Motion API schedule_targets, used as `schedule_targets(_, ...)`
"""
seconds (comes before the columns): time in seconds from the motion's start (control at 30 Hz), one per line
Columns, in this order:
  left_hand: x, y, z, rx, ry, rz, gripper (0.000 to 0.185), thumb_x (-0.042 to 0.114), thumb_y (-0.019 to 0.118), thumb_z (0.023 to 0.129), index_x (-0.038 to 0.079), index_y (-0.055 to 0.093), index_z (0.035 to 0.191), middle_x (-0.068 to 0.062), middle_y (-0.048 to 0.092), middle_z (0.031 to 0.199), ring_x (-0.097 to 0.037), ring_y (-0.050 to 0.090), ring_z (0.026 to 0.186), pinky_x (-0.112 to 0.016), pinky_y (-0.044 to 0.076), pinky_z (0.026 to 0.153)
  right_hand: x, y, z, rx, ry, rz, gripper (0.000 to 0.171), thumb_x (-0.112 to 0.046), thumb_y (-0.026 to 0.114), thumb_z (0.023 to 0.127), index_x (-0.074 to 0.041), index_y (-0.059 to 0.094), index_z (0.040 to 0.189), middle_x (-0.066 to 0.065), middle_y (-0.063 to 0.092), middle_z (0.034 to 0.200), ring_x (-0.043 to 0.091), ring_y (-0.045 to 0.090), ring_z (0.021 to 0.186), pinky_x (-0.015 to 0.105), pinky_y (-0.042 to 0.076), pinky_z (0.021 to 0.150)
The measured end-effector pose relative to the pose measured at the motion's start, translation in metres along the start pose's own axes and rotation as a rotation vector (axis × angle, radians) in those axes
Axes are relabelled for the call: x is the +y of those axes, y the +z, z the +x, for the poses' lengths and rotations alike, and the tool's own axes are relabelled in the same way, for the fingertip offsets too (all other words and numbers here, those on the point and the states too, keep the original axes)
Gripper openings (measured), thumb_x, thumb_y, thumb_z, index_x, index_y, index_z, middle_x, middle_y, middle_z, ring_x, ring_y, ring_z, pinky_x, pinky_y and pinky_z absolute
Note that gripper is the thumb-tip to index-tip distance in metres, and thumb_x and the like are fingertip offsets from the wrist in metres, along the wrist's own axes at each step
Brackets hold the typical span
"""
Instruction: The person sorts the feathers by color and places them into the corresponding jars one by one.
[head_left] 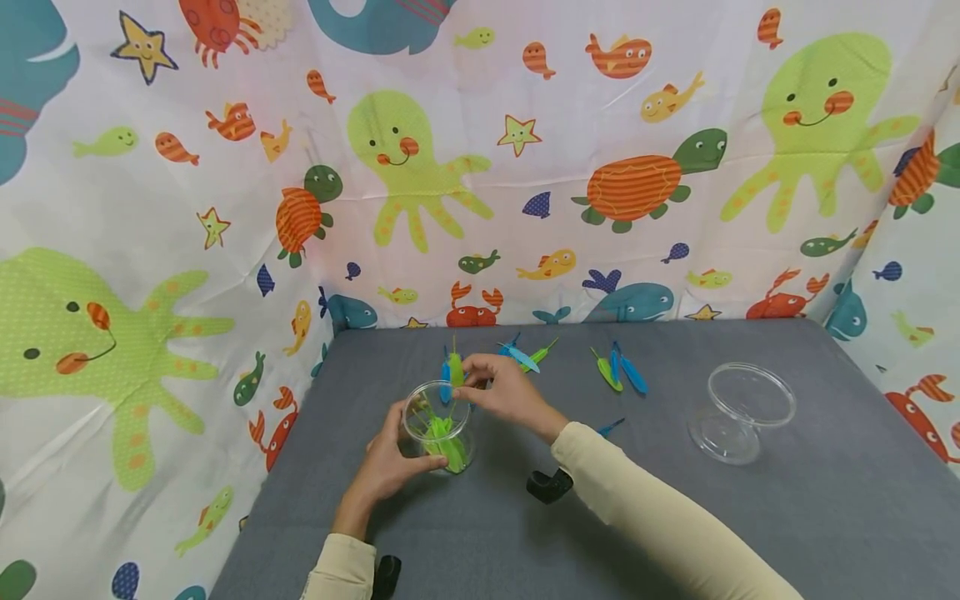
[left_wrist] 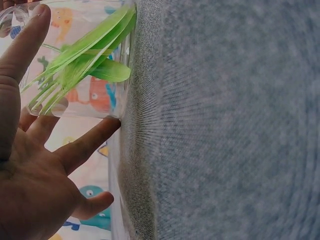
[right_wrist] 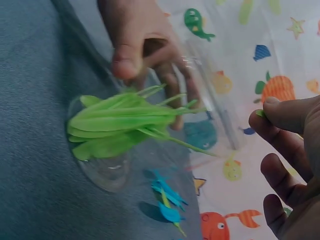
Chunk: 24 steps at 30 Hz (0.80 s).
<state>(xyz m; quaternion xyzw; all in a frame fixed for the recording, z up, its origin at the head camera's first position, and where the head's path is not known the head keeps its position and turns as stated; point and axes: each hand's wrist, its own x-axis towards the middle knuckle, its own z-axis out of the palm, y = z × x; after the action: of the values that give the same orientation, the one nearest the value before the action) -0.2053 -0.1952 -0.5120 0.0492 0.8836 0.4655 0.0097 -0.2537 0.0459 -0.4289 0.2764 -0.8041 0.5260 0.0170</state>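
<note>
A clear plastic cup (head_left: 411, 423) stands on the grey cloth with several green feathers (head_left: 444, 442) inside, stems upward. My left hand (head_left: 393, 458) holds this cup from the left, thumb on its near side and fingers around the far side. Over the rim, my right hand (head_left: 510, 393) pinches a small bit of green, apparently a feather end (right_wrist: 260, 113), between thumb and index finger. How much of it the hand hides, I cannot tell. Just behind the cup lie blue feathers (head_left: 446, 379) with a green feather (head_left: 456, 367) beside them, close to the right fingertips.
Blue and green feathers (head_left: 522, 358) lie beyond my right hand, and another small group (head_left: 632, 377) farther right. One blue feather (head_left: 611, 427) is partly hidden by my right sleeve. A second clear cup (head_left: 726, 437) with a wide rim stands at the right. Patterned cloth (head_left: 450, 283) walls the table.
</note>
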Motion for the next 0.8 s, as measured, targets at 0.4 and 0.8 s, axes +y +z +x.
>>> schedule_targets(0.4, -0.002, 0.000, 0.000, -0.004, -0.008, -0.011, 0.102, 0.044, 0.095, 0.067, 0.039, 0.035, 0.149, -0.004, 0.055, 0.146, -0.035, 0.055, 0.132, -0.062, 0.046, 0.101, 0.000, 0.017, -0.003, -0.058, -0.022, -0.075, 0.015, -0.014, 0.078, 0.090, -0.017, 0.073, 0.104, 0.001, 0.078, 0.095, 0.012, 0.057, 0.063, 0.023, 0.045, 0.058)
schedule_targets(0.8, -0.003, 0.000, 0.001, -0.008, 0.005, -0.020, 0.101, 0.043, 0.095, 0.068, 0.037, 0.035, 0.149, -0.004, 0.056, 0.144, -0.036, 0.054, 0.134, -0.063, 0.044, 0.103, -0.002, 0.012, -0.007, -0.040, -0.010, -0.028, 0.012, -0.018, 0.075, 0.094, -0.021, 0.074, 0.106, 0.001, 0.076, 0.105, 0.013, 0.059, 0.068, 0.026, 0.049, 0.060)
